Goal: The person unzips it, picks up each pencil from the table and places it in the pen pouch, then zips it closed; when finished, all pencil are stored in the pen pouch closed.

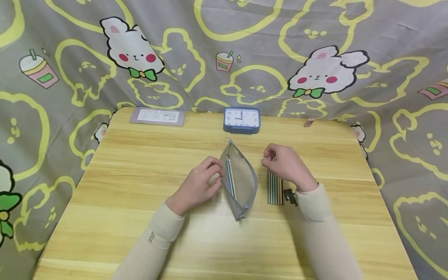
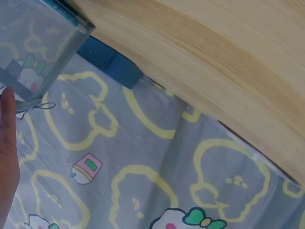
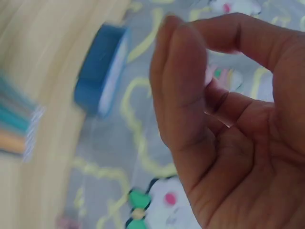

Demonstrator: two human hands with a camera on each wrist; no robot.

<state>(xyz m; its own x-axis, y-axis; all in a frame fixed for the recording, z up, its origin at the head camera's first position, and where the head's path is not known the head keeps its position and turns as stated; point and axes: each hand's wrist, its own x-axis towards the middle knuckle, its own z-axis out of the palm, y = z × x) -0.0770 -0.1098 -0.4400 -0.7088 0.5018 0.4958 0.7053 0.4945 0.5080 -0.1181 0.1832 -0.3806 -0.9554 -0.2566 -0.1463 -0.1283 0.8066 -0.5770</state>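
In the head view a grey mesh pencil pouch [image 1: 246,177] gapes on the table, its zip unfastened and a few pencils [image 1: 230,175] inside. My left hand [image 1: 201,182] grips the pouch's left rim with curled fingers. Part of the pouch [image 2: 43,52] fills the upper left corner of the left wrist view, with a finger at its edge. My right hand [image 1: 288,165] is over the far end of a row of pencils [image 1: 274,188] right of the pouch. In the right wrist view, that hand's fingers [image 3: 183,90] curl to meet the thumb, with nothing visible between them.
A blue clock [image 1: 241,120] stands at the table's back edge, beyond the pouch. Further left lies a flat grey box [image 1: 157,116] with a white label. A small brownish piece [image 1: 308,123] is at the back right. Patterned curtain [image 1: 255,58] surrounds the wooden table [image 1: 133,167].
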